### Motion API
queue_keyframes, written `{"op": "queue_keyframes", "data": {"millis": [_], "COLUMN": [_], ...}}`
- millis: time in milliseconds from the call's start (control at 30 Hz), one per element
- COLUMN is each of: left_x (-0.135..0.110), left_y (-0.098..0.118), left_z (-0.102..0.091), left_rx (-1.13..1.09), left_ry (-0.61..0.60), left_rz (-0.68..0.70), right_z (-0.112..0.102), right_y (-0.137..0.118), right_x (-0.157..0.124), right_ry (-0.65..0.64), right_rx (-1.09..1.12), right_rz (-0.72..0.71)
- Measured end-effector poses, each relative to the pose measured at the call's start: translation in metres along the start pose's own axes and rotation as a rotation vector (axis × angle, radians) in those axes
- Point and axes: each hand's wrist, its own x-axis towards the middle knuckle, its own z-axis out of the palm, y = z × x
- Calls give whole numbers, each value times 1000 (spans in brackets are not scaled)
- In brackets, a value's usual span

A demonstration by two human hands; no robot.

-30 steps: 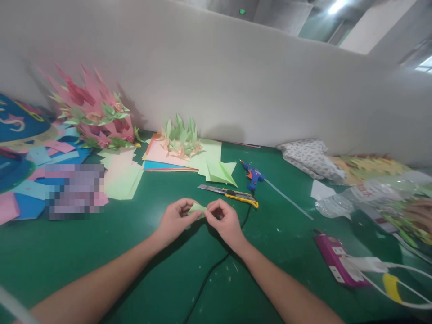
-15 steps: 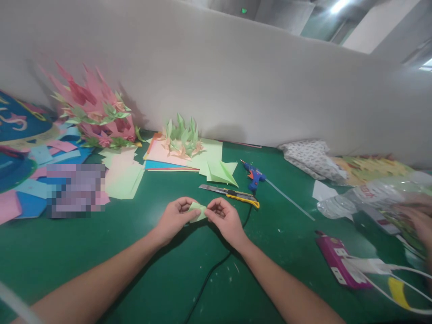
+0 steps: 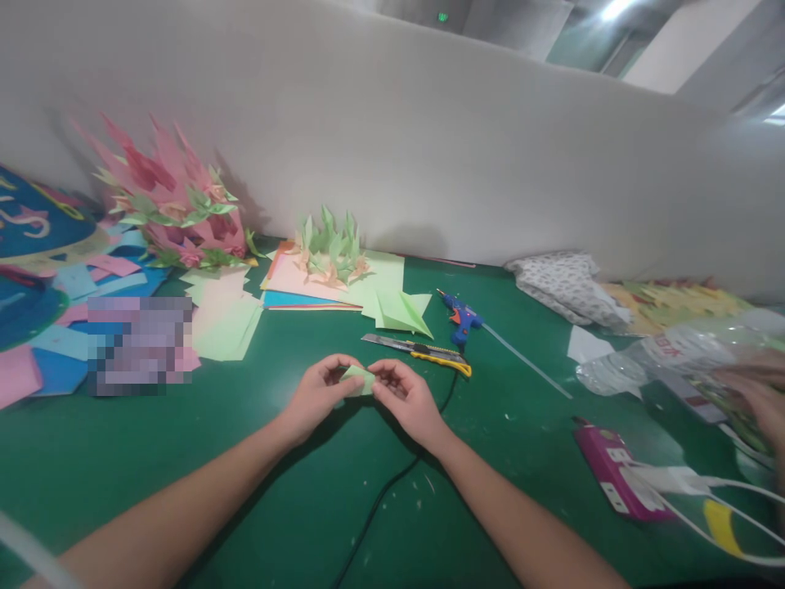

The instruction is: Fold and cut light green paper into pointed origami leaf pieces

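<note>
Between my two hands is a small folded piece of light green paper [image 3: 359, 381]. My left hand [image 3: 320, 394] pinches its left side, thumb in front. On the right side, the thumb and fingertips of my right hand [image 3: 405, 399] close on its edge. Just beyond them lies a utility knife [image 3: 423, 353] with a yellow handle and its blade out. A blue glue gun [image 3: 464, 317] rests behind the knife, a clear glue stick [image 3: 527, 360] trailing from it. Past the knife is a folded green paper piece [image 3: 401, 314].
A green-and-peach paper crown [image 3: 331, 254] stands on stacked coloured sheets [image 3: 294, 282]. Left are a pink paper crown [image 3: 177, 204] and loose paper [image 3: 226, 327]. Right are a plastic bottle [image 3: 643, 360], a purple power strip [image 3: 619, 474] and another person's hand [image 3: 760, 401]. A black cable [image 3: 380, 499] crosses the table.
The green paper is tilted slightly differently between my fingers, and my hands have shifted only a little. The knife and glue gun have stayed put.
</note>
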Motion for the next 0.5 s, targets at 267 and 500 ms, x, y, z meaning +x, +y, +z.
{"op": "queue_keyframes", "data": {"millis": [267,500], "left_x": [1,1], "left_y": [-3,-2], "left_z": [2,1], "left_rx": [-24,-37], "left_ry": [11,-12], "left_rz": [22,35], "right_z": [-1,-1], "right_y": [0,2], "right_x": [0,2], "right_ry": [-58,-25], "right_rx": [37,91], "right_rz": [15,71]}}
